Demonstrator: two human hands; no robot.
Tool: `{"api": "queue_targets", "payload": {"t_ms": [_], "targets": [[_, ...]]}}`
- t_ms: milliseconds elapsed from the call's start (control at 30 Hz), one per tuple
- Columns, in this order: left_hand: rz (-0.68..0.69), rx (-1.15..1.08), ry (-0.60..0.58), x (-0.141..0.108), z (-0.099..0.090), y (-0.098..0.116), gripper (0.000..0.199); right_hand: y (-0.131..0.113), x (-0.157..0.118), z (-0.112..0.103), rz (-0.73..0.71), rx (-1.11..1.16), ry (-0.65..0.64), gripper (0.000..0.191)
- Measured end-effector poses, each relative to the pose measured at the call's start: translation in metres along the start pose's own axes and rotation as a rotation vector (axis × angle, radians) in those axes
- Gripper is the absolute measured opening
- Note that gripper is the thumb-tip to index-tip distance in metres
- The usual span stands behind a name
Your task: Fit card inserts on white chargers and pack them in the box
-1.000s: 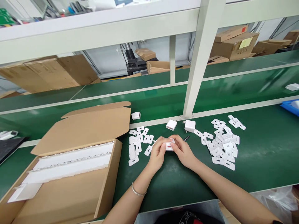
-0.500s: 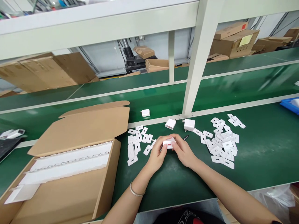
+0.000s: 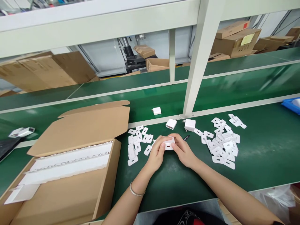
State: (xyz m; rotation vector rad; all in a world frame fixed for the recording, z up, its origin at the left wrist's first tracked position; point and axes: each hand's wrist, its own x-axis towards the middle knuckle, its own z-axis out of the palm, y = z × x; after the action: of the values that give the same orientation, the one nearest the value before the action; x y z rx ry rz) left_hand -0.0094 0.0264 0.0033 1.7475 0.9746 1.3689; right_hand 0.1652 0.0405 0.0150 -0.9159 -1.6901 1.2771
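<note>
My left hand (image 3: 157,152) and my right hand (image 3: 184,151) meet over the green bench, fingers closed round the two sides of one white charger (image 3: 169,144). A small dark slot shows on the charger's near face. Just beyond my hands lie a white charger with its port side showing (image 3: 171,124) and another with metal prongs (image 3: 189,125). Flat white plates with slots are scattered left of my hands (image 3: 138,147), and a larger pile of them (image 3: 222,140) lies to the right. A thin black piece (image 3: 186,137) sticks out behind my right hand.
An open cardboard box (image 3: 112,175) with white dividers stands at the left. A further white charger (image 3: 157,110) is on the moving-looking green strip behind the rail. A pale upright post (image 3: 195,68) rises behind the bench; a blue tray (image 3: 290,106) sits at the far right.
The charger in my hands has tilted slightly, showing more of its top. Behind the rail, the pronged charger has shifted right, as have the white items at the far left.
</note>
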Motion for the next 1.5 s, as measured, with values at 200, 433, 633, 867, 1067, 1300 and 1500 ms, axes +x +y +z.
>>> {"api": "queue_targets", "payload": {"t_ms": [200, 433, 633, 867, 1067, 1300, 1500], "targets": [[0.082, 0.045, 0.023, -0.001, 0.0, -0.005, 0.035, 0.0, -0.002, 0.003, 0.017, -0.051, 0.016, 0.044], [-0.031, -0.004, 0.015, -0.004, 0.002, -0.006, 0.047, 0.001, 0.0, 0.002, 0.036, -0.071, 0.046, 0.05], [-0.088, -0.019, -0.02, -0.004, 0.001, 0.001, 0.052, -0.001, -0.002, 0.0, -0.034, -0.103, 0.038, 0.055], [-0.092, -0.007, -0.017, -0.005, -0.002, 0.002, 0.05, -0.007, -0.004, 0.001, -0.025, -0.215, -0.029, 0.048], [0.076, 0.053, 0.017, -0.001, -0.006, 0.0, 0.043, -0.009, -0.004, 0.003, -0.036, -0.111, -0.048, 0.041], [0.011, -0.005, -0.027, -0.003, -0.008, 0.002, 0.053, -0.004, -0.004, 0.006, -0.084, -0.033, -0.029, 0.049], [0.047, 0.048, -0.082, -0.005, -0.008, 0.006, 0.058, -0.001, -0.006, 0.004, -0.096, -0.003, -0.035, 0.056]]}}
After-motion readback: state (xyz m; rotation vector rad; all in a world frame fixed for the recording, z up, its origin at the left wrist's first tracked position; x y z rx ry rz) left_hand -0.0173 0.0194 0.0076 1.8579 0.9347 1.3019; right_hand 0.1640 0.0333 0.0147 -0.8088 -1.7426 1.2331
